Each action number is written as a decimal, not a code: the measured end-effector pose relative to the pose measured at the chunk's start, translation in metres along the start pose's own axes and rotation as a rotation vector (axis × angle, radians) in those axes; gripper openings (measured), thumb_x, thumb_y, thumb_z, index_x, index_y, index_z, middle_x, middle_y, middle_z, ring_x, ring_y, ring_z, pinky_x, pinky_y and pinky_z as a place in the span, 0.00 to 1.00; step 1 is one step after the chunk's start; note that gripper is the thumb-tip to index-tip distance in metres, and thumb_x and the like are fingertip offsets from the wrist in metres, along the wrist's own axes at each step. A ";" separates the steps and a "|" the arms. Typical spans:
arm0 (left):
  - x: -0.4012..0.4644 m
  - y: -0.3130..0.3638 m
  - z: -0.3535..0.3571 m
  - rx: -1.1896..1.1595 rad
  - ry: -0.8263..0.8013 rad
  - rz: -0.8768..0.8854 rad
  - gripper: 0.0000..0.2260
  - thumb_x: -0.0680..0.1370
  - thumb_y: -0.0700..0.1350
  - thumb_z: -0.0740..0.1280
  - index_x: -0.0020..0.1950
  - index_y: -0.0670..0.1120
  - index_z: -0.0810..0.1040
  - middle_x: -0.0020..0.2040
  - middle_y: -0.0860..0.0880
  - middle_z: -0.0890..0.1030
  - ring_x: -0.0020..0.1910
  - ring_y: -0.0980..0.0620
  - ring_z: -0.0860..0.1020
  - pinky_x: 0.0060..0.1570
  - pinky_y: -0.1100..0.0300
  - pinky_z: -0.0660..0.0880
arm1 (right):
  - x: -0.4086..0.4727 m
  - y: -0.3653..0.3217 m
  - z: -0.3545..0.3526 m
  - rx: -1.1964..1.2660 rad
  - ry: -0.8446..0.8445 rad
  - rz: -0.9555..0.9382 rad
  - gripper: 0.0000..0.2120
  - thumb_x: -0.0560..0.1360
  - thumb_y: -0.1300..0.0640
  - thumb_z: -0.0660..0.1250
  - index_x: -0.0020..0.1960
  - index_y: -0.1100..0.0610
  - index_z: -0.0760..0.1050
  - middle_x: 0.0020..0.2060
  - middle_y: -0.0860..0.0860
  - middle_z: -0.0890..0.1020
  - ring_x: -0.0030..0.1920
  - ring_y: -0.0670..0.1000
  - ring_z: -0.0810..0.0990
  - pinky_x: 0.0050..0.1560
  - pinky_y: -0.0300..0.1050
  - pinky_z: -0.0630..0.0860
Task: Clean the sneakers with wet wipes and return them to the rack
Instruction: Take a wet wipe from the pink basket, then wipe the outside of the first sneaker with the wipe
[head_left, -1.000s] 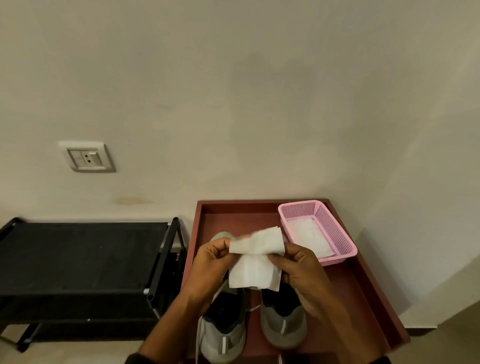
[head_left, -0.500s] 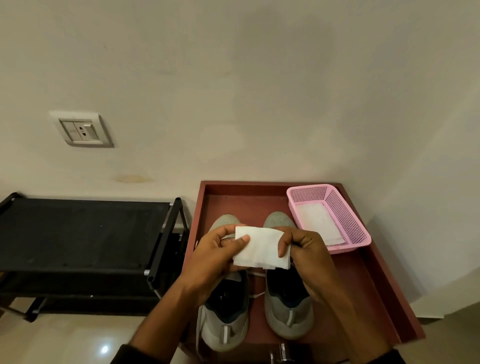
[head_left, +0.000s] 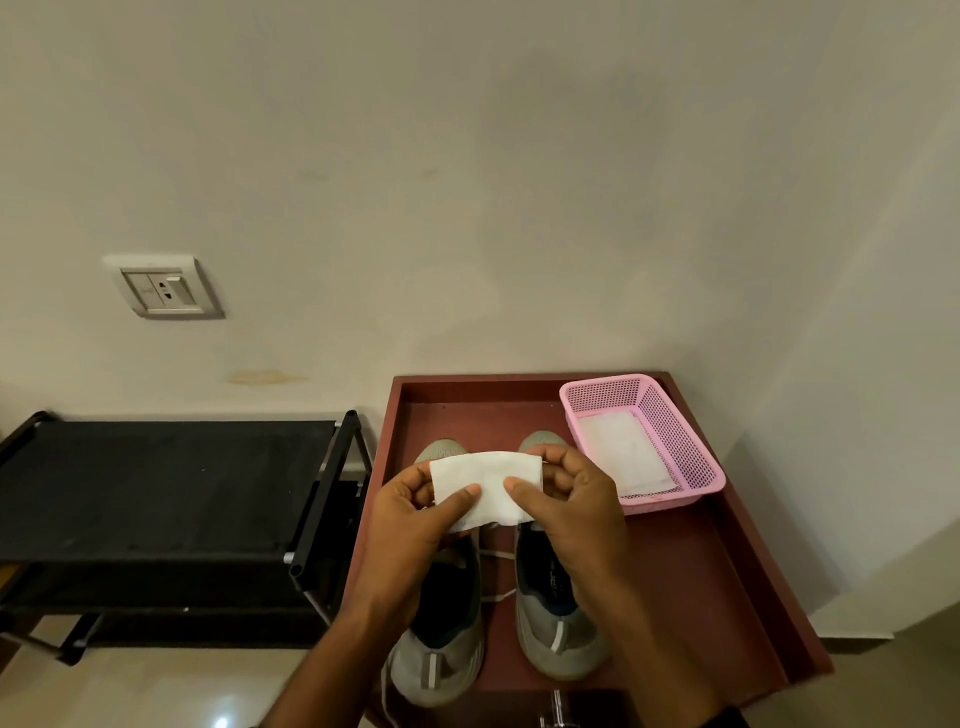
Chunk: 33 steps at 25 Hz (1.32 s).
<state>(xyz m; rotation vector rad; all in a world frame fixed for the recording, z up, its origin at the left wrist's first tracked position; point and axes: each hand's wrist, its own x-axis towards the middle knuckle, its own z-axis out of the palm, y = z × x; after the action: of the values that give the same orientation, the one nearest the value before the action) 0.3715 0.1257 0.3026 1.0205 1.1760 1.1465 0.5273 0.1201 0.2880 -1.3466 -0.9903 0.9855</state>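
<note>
Both hands are pinching the same wipe right now, left hand on its left half with the thumb on top, right hand on the right edge, thumb on the near face and fingers curled behind. It's held flat and stretched between them, up in the air, not touching anything yet.

The sneakers sit straight under the grip, side by side in the red tray, toes pointing away. The left shoe is right below the left wrist, the right shoe below the right palm. More wipes look to be lying in the pink basket, just past the right hand's knuckles. The black rack is off beyond the left hand, outside the tray.

How I'd do this bit: looks like the wipe is being folded or squared up before wiping, so I'd get it down to a pad that fits under the fingers instead of a floppy sheet. A wet wipe is limp and will bunch up if you drag it by one corner. Then free one hand to steady a shoe by the heel, and wipe with the other from toe back. The laces lie loose between the shoes, so watch they don't snag. Flip to a fresh face once it greys.
</note>
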 end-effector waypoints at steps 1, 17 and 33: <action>0.000 -0.003 0.000 0.017 0.033 0.015 0.11 0.74 0.37 0.73 0.56 0.44 0.80 0.47 0.47 0.86 0.45 0.48 0.86 0.39 0.52 0.84 | -0.003 -0.001 0.005 -0.047 0.017 -0.065 0.13 0.71 0.64 0.76 0.50 0.50 0.80 0.44 0.45 0.86 0.45 0.45 0.85 0.41 0.39 0.82; -0.007 -0.005 0.016 -0.087 -0.114 0.129 0.10 0.82 0.39 0.61 0.57 0.39 0.81 0.43 0.41 0.85 0.41 0.47 0.85 0.38 0.63 0.80 | -0.022 0.012 0.036 -0.392 0.164 -0.515 0.12 0.74 0.62 0.68 0.56 0.54 0.82 0.50 0.43 0.82 0.52 0.42 0.81 0.51 0.38 0.80; -0.003 -0.007 0.000 -0.210 -0.091 0.022 0.13 0.83 0.46 0.59 0.60 0.44 0.80 0.50 0.42 0.85 0.50 0.47 0.84 0.49 0.54 0.81 | -0.034 0.009 0.051 -0.371 -0.162 -0.366 0.19 0.80 0.61 0.61 0.70 0.52 0.74 0.67 0.42 0.73 0.68 0.39 0.71 0.65 0.31 0.69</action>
<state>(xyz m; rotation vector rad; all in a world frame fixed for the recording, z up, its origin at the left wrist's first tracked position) 0.3726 0.1213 0.2962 0.9165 0.9531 1.2015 0.4689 0.1027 0.2791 -1.3292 -1.5380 0.6584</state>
